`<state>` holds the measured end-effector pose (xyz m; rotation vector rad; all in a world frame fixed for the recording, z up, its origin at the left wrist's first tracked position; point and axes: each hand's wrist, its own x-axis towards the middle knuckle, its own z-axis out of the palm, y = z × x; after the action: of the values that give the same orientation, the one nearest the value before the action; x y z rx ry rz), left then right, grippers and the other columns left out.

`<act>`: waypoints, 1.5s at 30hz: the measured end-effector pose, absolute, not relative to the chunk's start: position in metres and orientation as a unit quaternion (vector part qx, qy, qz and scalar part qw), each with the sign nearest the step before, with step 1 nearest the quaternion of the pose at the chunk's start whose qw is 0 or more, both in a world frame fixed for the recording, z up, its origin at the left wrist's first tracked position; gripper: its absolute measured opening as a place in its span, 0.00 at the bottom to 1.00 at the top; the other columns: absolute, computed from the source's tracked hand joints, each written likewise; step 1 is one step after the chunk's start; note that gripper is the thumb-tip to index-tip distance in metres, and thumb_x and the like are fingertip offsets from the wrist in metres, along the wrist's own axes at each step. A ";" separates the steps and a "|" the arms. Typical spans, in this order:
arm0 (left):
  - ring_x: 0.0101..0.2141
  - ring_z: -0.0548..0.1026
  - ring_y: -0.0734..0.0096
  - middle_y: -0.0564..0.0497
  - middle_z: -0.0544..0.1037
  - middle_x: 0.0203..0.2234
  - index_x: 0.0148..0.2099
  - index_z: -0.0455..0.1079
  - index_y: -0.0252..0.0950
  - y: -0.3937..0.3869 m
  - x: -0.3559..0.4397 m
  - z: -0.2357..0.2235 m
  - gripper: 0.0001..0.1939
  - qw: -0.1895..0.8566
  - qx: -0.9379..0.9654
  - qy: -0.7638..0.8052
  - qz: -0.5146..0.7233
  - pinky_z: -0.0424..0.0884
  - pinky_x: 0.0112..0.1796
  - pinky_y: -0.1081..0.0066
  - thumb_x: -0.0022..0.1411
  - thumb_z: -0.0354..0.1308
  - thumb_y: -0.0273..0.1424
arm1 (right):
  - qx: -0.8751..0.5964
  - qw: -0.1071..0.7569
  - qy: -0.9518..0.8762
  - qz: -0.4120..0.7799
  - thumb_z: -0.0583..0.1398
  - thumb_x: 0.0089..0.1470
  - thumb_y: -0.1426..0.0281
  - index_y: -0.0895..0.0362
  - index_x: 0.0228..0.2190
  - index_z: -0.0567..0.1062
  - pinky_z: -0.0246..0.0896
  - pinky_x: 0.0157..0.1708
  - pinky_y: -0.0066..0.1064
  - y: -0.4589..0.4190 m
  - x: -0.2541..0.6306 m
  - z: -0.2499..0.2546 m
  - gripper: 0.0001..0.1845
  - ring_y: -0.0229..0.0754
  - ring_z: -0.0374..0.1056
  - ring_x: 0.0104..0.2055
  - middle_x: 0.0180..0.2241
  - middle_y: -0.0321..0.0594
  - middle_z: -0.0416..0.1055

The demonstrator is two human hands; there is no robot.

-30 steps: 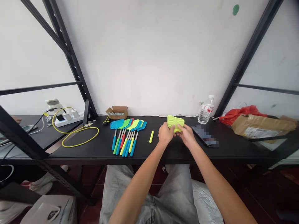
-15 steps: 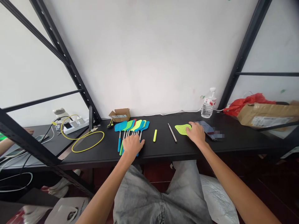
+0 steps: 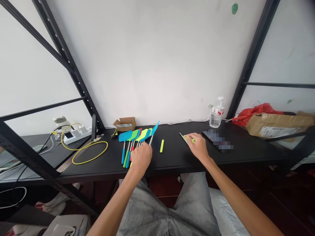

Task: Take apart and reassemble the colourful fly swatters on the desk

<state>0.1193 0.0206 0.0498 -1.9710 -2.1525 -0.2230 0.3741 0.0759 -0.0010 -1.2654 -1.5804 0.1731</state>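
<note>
Our right hand has its fingers drawn narrow around a lime-green fly swatter, with a thin metal shaft poking out beyond the fingertips; our left hand lies over the handles of a row of fly swatters, its fingers bent downward, and we cannot tell whether they close on one; just beyond those fingers, a blue swatter tips up off the bench. We judge these swatters light and springy; the thin plastic mesh will flex, so the shaft or grip is the place to hold; between the two hands lies a short lime-yellow tube; right of the right fingers lies a phone, its screen blurred; farther left of the left fingers, a yellow cable lies coiled.
</note>
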 end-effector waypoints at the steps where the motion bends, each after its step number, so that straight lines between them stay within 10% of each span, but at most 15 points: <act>1: 0.36 0.79 0.50 0.37 0.79 0.31 0.44 0.69 0.29 0.017 0.130 0.050 0.19 0.107 -0.675 -0.724 -0.094 0.71 0.36 0.62 0.71 0.41 0.36 | -0.509 0.541 -0.648 0.168 0.53 0.60 0.55 0.56 0.34 0.80 0.62 0.42 0.39 0.070 0.360 0.002 0.21 0.49 0.70 0.41 0.38 0.47 0.77; 7: 0.35 0.80 0.53 0.41 0.79 0.32 0.51 0.61 0.35 0.009 0.198 0.044 0.17 0.011 -0.695 -0.692 -0.196 0.70 0.36 0.64 0.72 0.36 0.38 | -0.339 0.563 -0.446 0.608 0.63 0.49 0.48 0.57 0.29 0.76 0.58 0.25 0.30 0.056 0.289 0.005 0.23 0.40 0.66 0.24 0.22 0.38 0.71; 16: 0.36 0.78 0.65 0.47 0.78 0.39 0.49 0.59 0.40 0.014 0.193 0.026 0.11 -0.224 -0.674 -0.548 -0.442 0.67 0.37 0.69 0.72 0.40 0.37 | -0.333 0.624 -0.325 0.628 0.65 0.48 0.52 0.53 0.25 0.70 0.63 0.26 0.34 0.067 0.277 0.002 0.18 0.45 0.70 0.29 0.24 0.40 0.71; 25: 0.14 0.55 0.78 0.63 0.60 0.15 0.44 0.56 0.40 -0.004 0.183 0.009 0.16 -0.431 -0.523 -0.520 -0.519 0.55 0.19 0.77 0.70 0.38 0.45 | -0.302 0.669 -0.244 0.633 0.59 0.57 0.55 0.53 0.23 0.64 0.61 0.25 0.31 0.091 0.279 0.036 0.18 0.39 0.65 0.25 0.23 0.35 0.67; 36: 0.36 0.76 0.56 0.42 0.77 0.32 0.34 0.68 0.37 0.008 0.190 0.038 0.23 -0.110 -0.708 -0.632 -0.296 0.65 0.36 0.67 0.69 0.42 0.47 | -0.287 0.610 -0.365 0.642 0.61 0.54 0.55 0.52 0.28 0.65 0.64 0.30 0.34 0.072 0.295 0.034 0.16 0.46 0.72 0.35 0.31 0.39 0.73; 45: 0.15 0.44 0.81 0.62 0.48 0.14 0.25 0.53 0.39 -0.005 0.186 0.015 0.27 -0.570 -0.543 -0.425 -0.447 0.45 0.18 0.76 0.64 0.42 0.56 | -0.293 0.657 -0.337 0.608 0.56 0.59 0.58 0.52 0.22 0.58 0.61 0.24 0.32 0.112 0.303 0.047 0.19 0.39 0.61 0.22 0.17 0.32 0.57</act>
<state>0.1856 -0.0046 0.0155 -2.8780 -2.2518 -2.3704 0.3026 0.1121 0.0472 -0.6638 -0.7629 1.3770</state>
